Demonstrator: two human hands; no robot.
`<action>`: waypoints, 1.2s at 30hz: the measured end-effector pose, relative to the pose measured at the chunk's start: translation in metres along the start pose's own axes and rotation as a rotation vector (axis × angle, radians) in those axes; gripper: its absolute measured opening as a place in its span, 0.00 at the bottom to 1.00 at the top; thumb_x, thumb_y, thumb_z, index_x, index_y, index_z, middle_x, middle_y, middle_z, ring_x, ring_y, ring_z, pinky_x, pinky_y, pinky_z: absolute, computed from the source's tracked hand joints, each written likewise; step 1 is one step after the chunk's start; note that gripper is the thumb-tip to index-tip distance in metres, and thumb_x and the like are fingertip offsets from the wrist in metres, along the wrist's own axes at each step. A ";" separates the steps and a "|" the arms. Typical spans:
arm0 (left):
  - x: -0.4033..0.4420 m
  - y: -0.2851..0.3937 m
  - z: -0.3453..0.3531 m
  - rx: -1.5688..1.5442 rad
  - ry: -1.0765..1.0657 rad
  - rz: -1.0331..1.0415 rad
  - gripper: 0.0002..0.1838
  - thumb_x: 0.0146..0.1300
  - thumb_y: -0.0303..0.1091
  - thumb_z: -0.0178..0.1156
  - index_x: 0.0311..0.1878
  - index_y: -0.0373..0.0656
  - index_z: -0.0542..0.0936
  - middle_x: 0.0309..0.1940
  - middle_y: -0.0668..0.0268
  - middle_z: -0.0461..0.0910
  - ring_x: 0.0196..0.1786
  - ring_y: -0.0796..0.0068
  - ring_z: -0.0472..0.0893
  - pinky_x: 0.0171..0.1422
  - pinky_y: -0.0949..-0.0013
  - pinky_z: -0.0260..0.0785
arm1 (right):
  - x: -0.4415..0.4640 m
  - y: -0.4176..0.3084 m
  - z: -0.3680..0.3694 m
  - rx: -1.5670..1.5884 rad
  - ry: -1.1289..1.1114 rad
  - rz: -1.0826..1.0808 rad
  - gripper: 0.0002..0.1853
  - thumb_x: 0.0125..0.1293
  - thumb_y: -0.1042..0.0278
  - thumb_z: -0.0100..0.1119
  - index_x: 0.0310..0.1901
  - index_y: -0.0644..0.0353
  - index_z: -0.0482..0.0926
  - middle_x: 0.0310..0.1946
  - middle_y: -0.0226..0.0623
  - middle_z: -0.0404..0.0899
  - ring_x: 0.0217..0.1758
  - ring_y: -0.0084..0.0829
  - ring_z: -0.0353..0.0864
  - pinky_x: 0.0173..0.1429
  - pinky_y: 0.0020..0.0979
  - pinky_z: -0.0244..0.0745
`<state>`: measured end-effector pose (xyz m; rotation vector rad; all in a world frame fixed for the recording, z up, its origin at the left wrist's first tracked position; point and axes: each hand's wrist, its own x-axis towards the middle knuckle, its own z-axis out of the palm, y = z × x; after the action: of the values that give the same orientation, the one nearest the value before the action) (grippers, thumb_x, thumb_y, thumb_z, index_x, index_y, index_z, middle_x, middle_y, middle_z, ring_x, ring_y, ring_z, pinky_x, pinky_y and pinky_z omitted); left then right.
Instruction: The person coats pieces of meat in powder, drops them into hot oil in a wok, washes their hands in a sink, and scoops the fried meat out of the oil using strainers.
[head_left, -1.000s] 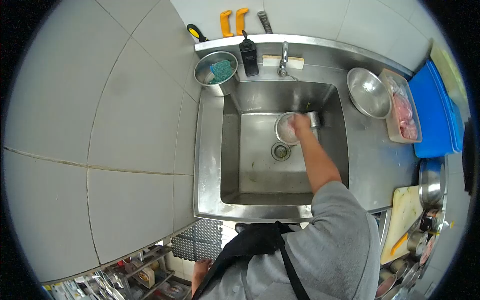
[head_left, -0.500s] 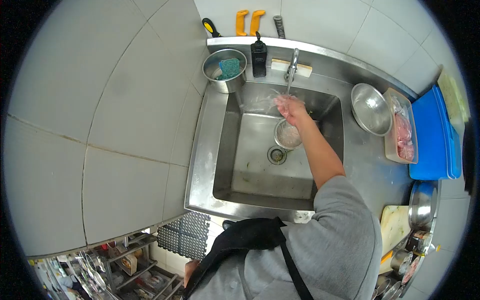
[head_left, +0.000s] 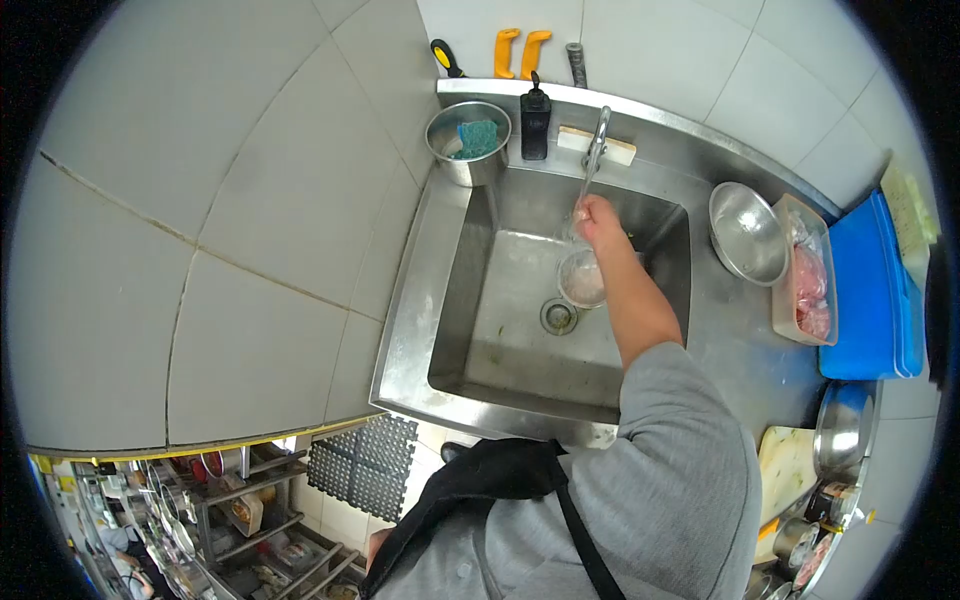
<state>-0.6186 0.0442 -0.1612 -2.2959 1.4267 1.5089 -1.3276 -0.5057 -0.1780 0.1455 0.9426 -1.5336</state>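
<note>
My right hand (head_left: 597, 218) is closed under the stream from the tap (head_left: 601, 135), over the back of the steel sink (head_left: 540, 355). What its fingers hold, if anything, is too small to make out. Just below it, a round bowl (head_left: 580, 281) with pale contents sits on the sink floor beside the drain (head_left: 558, 317). Only a sliver of my left hand (head_left: 376, 545) shows at the lower edge beside the black apron (head_left: 480, 485); its fingers are hidden.
A steel pot (head_left: 468, 143) with a green scourer and a black pump bottle (head_left: 535, 120) stand behind the sink. On the right are a steel bowl (head_left: 748, 233), a tub of pink contents (head_left: 808, 285), a blue container (head_left: 868, 290) and a cutting board (head_left: 786, 465).
My right hand moved from the bowl back to the tap, where water now runs. Water splashed off its spread fingers half a second ago; the fingers are now closed. The view has shifted.
</note>
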 end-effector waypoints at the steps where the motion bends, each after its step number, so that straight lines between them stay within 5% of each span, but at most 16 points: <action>1: -0.001 0.003 0.000 -0.008 0.002 -0.007 0.13 0.59 0.33 0.56 0.43 0.37 0.82 0.41 0.56 0.83 0.45 0.63 0.82 0.50 0.65 0.72 | 0.017 -0.006 -0.009 0.058 0.006 0.065 0.07 0.52 0.84 0.49 0.25 0.61 0.64 0.19 0.33 0.63 0.13 0.25 0.60 0.15 0.23 0.55; 8: -0.012 0.030 -0.004 -0.055 -0.004 0.008 0.12 0.58 0.32 0.57 0.42 0.38 0.83 0.41 0.54 0.83 0.46 0.63 0.82 0.49 0.65 0.71 | -0.050 0.010 0.032 -0.014 -0.106 -0.044 0.11 0.50 0.87 0.50 0.25 0.59 0.62 0.19 0.31 0.63 0.14 0.24 0.58 0.17 0.22 0.56; 12: -0.004 0.028 -0.007 0.059 0.037 0.198 0.12 0.57 0.32 0.57 0.41 0.38 0.82 0.38 0.54 0.83 0.44 0.65 0.82 0.46 0.65 0.70 | -0.053 0.011 0.037 -0.007 -0.160 -0.041 0.12 0.51 0.87 0.52 0.25 0.57 0.63 0.20 0.29 0.63 0.14 0.23 0.59 0.18 0.21 0.58; 17: 0.034 0.005 -0.003 -0.246 -0.034 -0.467 0.13 0.55 0.36 0.60 0.38 0.35 0.83 0.38 0.61 0.84 0.40 0.68 0.82 0.42 0.65 0.71 | -0.034 -0.009 0.019 0.200 -0.320 0.128 0.08 0.56 0.85 0.53 0.34 0.61 0.70 0.22 0.32 0.69 0.22 0.26 0.73 0.25 0.21 0.71; 19: 0.028 0.009 -0.008 -0.307 -0.043 -0.475 0.15 0.56 0.36 0.60 0.40 0.34 0.82 0.42 0.59 0.82 0.45 0.65 0.80 0.47 0.62 0.69 | -0.080 -0.003 0.051 -0.003 -0.121 -0.046 0.09 0.62 0.81 0.54 0.44 0.63 0.74 0.32 0.38 0.78 0.36 0.30 0.81 0.37 0.25 0.79; 22: 0.014 0.032 -0.014 -0.447 -0.064 -0.466 0.18 0.59 0.38 0.58 0.46 0.33 0.79 0.50 0.54 0.77 0.53 0.60 0.75 0.55 0.57 0.65 | -0.127 0.000 0.060 -0.465 -0.281 -0.088 0.13 0.65 0.76 0.55 0.50 0.64 0.73 0.42 0.42 0.80 0.48 0.32 0.80 0.47 0.30 0.80; 25: 0.017 0.020 -0.008 -0.372 -0.058 -0.371 0.17 0.59 0.38 0.58 0.46 0.35 0.79 0.47 0.56 0.79 0.50 0.61 0.77 0.53 0.58 0.67 | -0.127 -0.004 0.059 -0.554 -0.095 -0.113 0.12 0.63 0.74 0.59 0.48 0.63 0.74 0.45 0.43 0.81 0.43 0.32 0.82 0.45 0.33 0.81; 32: 0.031 -0.005 0.003 -0.205 -0.008 -0.114 0.16 0.60 0.38 0.58 0.48 0.40 0.80 0.40 0.60 0.83 0.44 0.64 0.81 0.47 0.62 0.72 | -0.125 -0.005 0.062 -0.618 -0.170 -0.115 0.14 0.62 0.74 0.60 0.50 0.64 0.76 0.44 0.41 0.81 0.43 0.31 0.82 0.50 0.33 0.78; 35: 0.054 -0.029 0.018 -0.283 0.035 -0.376 0.16 0.60 0.39 0.58 0.49 0.44 0.79 0.36 0.61 0.84 0.42 0.64 0.82 0.47 0.61 0.74 | -0.126 -0.014 0.061 -1.049 -0.180 -0.409 0.14 0.63 0.71 0.58 0.50 0.62 0.78 0.48 0.38 0.81 0.50 0.35 0.80 0.57 0.43 0.74; 36: 0.064 -0.042 0.023 -0.297 0.039 -0.379 0.16 0.60 0.39 0.58 0.49 0.44 0.79 0.36 0.61 0.84 0.42 0.64 0.82 0.47 0.61 0.74 | -0.145 -0.020 0.071 -1.542 -0.003 -0.729 0.15 0.63 0.68 0.56 0.51 0.61 0.78 0.45 0.40 0.82 0.49 0.36 0.81 0.61 0.52 0.66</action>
<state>-0.5989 0.0369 -0.2384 -2.5803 0.7466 1.6456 -1.2830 -0.4398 -0.0364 -1.4066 2.0378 -0.9846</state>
